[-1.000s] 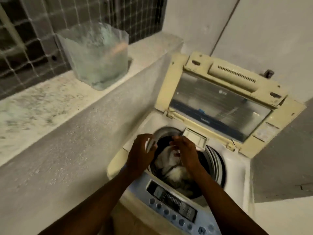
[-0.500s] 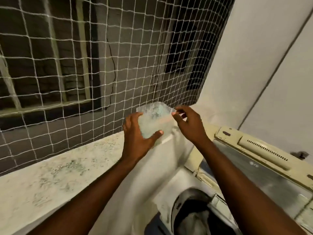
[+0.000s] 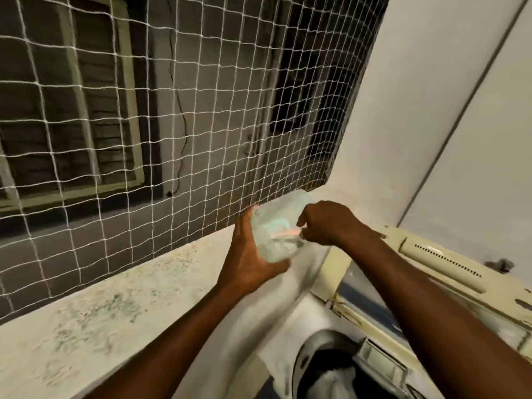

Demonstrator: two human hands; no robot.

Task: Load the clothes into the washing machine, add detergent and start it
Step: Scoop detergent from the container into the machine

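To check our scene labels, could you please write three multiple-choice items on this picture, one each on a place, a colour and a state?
1. Where is the clear container? A) on the floor B) in the left hand C) on a shelf
2. What colour is the piece inside it? A) blue B) black C) orange-pink
3. How is the washer lid? A) raised open B) shut C) taken off
1 B: the hand's fingers wrap its side. 2 C: an orange-pink streak shows through the wall. 3 A: the lid stands up, with clothes visible below.
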